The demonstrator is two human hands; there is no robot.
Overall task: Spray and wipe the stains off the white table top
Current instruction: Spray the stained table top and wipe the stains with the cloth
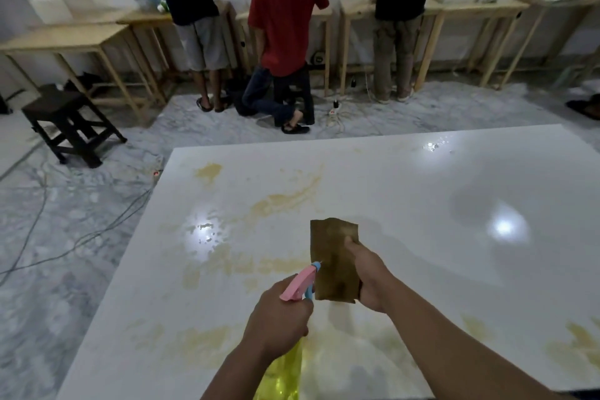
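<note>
The white table top (406, 191) fills the lower frame, smeared with yellowish-brown stains (285, 198) across its left and middle and near the front right. My left hand (279, 315) grips a spray bottle (300, 282) with a pink head, a blue trigger and a yellow body, its nozzle pointing forward at the cloth. My right hand (370, 276) holds up a brown, stained cloth (334, 260) above the table, just right of the nozzle. Wet patches glint on the surface at the left middle and far right.
Three people stand or kneel with their backs to me at a row of wooden tables (71, 39) along the far wall. A dark stool (65, 120) stands at the left on the marble floor. Cables and a power strip (334, 114) lie on the floor.
</note>
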